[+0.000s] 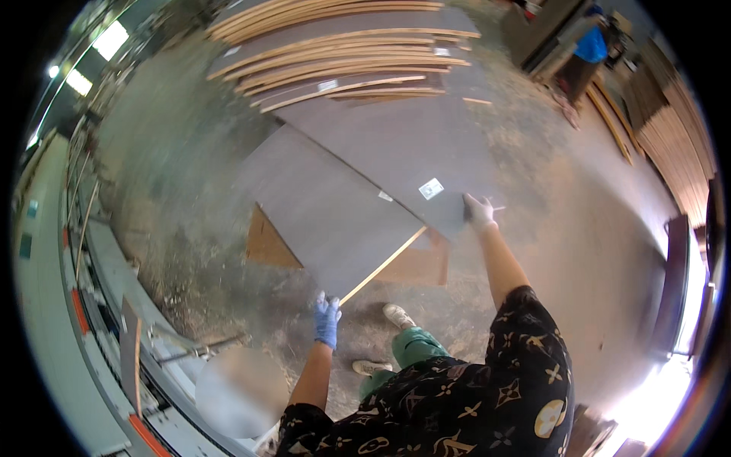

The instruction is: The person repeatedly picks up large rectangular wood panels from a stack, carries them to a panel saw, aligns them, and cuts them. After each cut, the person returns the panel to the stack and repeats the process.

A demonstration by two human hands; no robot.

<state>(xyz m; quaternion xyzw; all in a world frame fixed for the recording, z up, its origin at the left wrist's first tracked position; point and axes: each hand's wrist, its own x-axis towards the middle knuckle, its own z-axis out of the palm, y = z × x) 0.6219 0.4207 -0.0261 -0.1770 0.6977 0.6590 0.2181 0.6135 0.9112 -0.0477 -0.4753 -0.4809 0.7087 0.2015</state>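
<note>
My left hand point(327, 321), in a blue glove, is closed on the near corner of a flat grey board point(304, 190) with a pale wood-coloured edge. My right hand point(480, 212), in a pale glove with darker fingertips, is closed at the right side of a second grey board point(396, 145). A white label point(431, 189) lies on that second board. The two boards meet along a dark diagonal line, and a smaller label point(385, 196) sits beside it. Brown board point(415, 266) shows beneath the grey boards, mostly covered. My fingertips under the edges are hidden.
Ahead are stacked long boards point(343, 65) with light edges. A long machine point(99, 282) with rails runs along the left, near a round pale surface point(242, 392). Panels point(674, 129) and loose wooden strips point(609, 122) stand at the right. My shoes are on stained concrete.
</note>
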